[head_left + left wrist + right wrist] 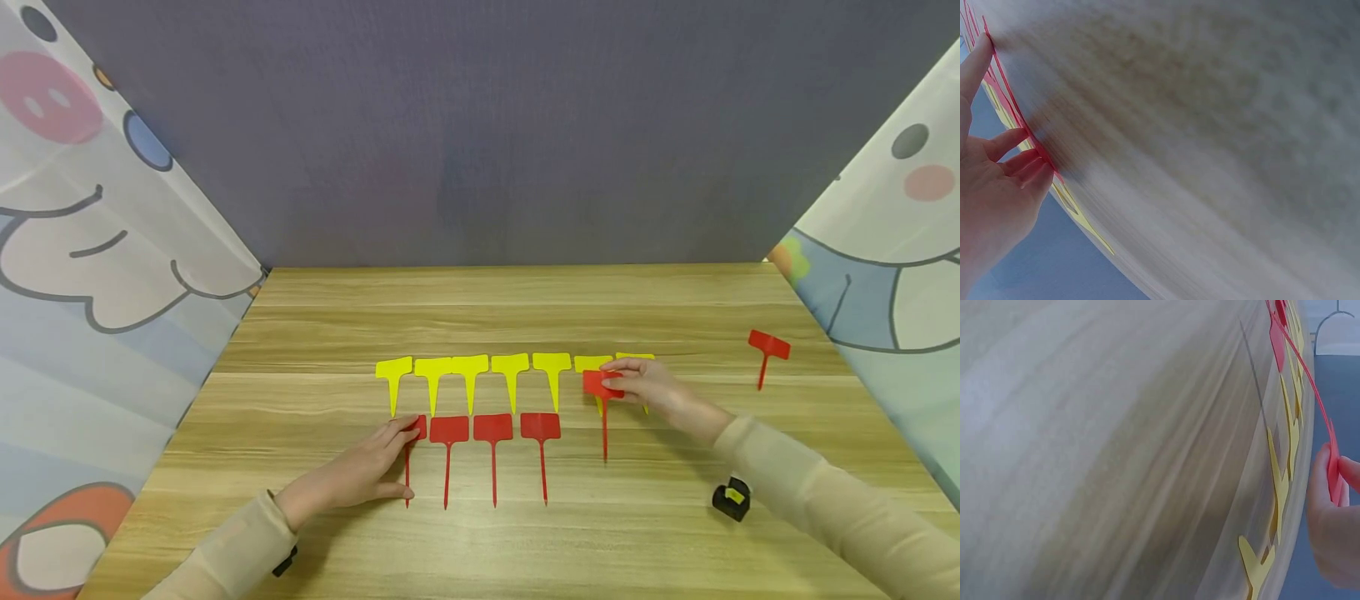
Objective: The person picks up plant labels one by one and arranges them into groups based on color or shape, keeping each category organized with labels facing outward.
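My left hand (358, 472) lies over the leftmost red plant label (407, 467) of a row. In the left wrist view, the fingertips (1022, 156) touch its head, and the thumb is out at the stem's tip. Three more red labels, including one in the middle (492, 428), lie to its right with stems toward me. My right hand (660, 392) pinches another red plant label (604, 417) by its head. The right wrist view shows this held red label (1316, 394) raised off the table, stem pointing away from the fingers. Behind, several yellow T-shaped plant labels (512, 367) form a row, the rightmost partly covered by my right hand.
One more red label (769, 345) lies apart at the far right of the wooden table (465, 554). A small black object (731, 500) with a yellow patch is beside my right sleeve. A grey panel (495, 133) stands behind, and printed curtains (150, 275) flank the table.
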Motion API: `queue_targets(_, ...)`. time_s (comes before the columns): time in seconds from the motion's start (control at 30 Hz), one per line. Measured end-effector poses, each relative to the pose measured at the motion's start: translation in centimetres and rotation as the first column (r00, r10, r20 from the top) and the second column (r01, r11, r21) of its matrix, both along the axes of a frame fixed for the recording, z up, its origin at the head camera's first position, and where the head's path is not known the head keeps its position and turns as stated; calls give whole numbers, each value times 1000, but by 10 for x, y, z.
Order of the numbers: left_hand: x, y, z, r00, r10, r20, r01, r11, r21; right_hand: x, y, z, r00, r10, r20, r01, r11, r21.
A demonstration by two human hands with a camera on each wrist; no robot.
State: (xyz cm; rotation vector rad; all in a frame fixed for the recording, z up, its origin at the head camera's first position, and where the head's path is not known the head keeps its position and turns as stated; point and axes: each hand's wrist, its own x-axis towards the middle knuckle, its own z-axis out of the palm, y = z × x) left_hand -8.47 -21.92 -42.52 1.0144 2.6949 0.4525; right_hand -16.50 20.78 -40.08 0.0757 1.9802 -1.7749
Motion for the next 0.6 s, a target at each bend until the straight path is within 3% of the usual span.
queue_targets(0.23, 0, 0, 0, 1000, 0, 2, 0, 1000, 1, 6, -4, -3, 998, 69, 3, -69, 998, -12)
queue_targets(0.6, 0, 0, 0, 1000, -2, -2, 2, 1000, 9, 14, -9, -10, 996, 86, 12, -86, 996, 18)
